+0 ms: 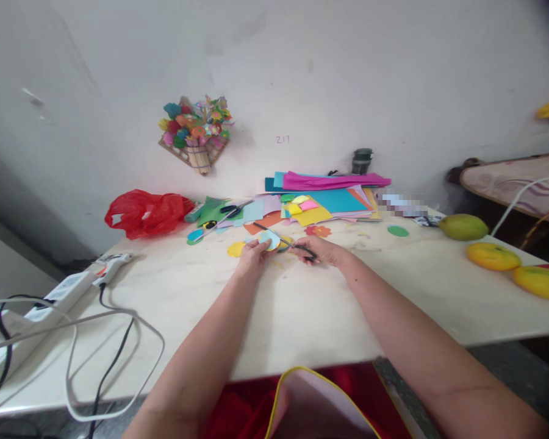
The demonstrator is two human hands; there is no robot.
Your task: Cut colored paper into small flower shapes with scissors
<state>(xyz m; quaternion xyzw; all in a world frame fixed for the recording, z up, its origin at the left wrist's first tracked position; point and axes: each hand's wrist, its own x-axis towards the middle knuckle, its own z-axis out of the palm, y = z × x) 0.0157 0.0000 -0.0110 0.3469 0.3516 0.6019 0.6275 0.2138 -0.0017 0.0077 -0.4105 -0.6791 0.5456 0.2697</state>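
Observation:
Near the middle of the table, my left hand (pixel 252 258) is closed on a piece of light blue paper (pixel 269 239). My right hand (pixel 319 249) has its fingers in the handles of a pair of scissors (pixel 305 250); the blades point left and reach the paper's edge. How far the blades are apart is too small to tell. A yellow paper piece (pixel 236 249) lies just left of my left hand. Behind my right hand lies an orange-red paper flower (pixel 318 231). Small yellow scraps lie on the table between the hands.
Stacked coloured paper (pixel 338 207) lies along the wall, with a second pair of scissors (pixel 231 211) left of it. A red plastic bag (pixel 149 213) sits back left. A power strip (pixel 59 299) and looping cables (pixel 114 314) cover the left side. Mangoes (pixel 494 256) stand right, near a green disc (pixel 398 231).

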